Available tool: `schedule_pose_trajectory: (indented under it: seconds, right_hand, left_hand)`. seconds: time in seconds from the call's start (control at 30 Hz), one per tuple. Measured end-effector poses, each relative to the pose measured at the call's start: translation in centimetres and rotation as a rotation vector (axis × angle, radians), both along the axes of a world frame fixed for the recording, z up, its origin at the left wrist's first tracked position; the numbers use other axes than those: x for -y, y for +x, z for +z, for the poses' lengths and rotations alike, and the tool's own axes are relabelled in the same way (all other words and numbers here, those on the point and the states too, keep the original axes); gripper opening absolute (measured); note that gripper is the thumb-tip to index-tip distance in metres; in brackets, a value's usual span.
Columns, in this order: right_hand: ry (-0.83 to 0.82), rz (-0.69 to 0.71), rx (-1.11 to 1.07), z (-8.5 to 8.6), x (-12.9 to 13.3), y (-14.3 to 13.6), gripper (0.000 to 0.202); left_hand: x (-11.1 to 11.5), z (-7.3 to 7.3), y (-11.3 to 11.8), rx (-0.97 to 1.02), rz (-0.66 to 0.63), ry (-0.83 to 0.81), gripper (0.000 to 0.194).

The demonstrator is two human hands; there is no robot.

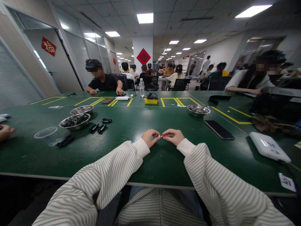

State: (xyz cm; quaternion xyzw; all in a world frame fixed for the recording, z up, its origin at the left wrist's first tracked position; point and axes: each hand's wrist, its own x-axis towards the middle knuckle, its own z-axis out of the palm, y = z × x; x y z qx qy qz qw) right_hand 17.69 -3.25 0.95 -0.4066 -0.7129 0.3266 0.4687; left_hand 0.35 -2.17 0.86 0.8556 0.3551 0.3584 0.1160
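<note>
The gold character 福 is borne by a red diamond-shaped sign (49,46) on the grey door (64,69); a sideways 5 can be read on a white rectangular tag (287,182); a white rounded box's (270,147) marking is blurred

Tabletop (127,121): smooth, semi-gloss, throws back the ceiling light. Left front bowl (75,127) and right bowl (198,114): shiny metal, polished look. Small part (161,136): bright glint, metal-looking, too small to confirm. Bottle (141,88): clear plastic. Yellow tray (151,101): plastic. Phone (219,129): glossy dark face. White device (270,147): smooth, shiny plastic look. Sleeves (113,163): soft matt cloth.
</note>
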Motion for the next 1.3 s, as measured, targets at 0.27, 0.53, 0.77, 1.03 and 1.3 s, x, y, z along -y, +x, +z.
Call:
schedule_pose_trajectory:
  seconds: [0.27, 0.53, 0.77, 1.03, 1.3]
  right_hand:
    - [-0.049, 0.003, -0.007, -0.20, -0.14, 0.07, 0.021]
    - [-0.082, 0.027, -0.059, -0.48, -0.27, 0.08, 0.026]
    - [-0.081, 0.022, -0.015, -0.40, -0.38, 0.18, 0.022]
    - [0.001, 0.044, 0.024, -0.14, -0.39, 0.29, 0.016]
    - [-0.114, -0.026, 0.083, -0.39, -0.35, 0.10, 0.019]
  left_hand:
    - [0.07, -0.12, 0.05, 0.006, -0.021, -0.008, 0.013]
    - [0.04, -0.24, 0.12, 0.036, -0.056, -0.045, 0.013]
    - [0.09, -0.22, 0.07, 0.039, -0.068, -0.052, 0.012]
    - [0.23, 0.02, 0.00, 0.030, -0.092, -0.035, 0.011]
    - [0.07, -0.23, -0.07, 0.021, -0.127, -0.053, 0.018]
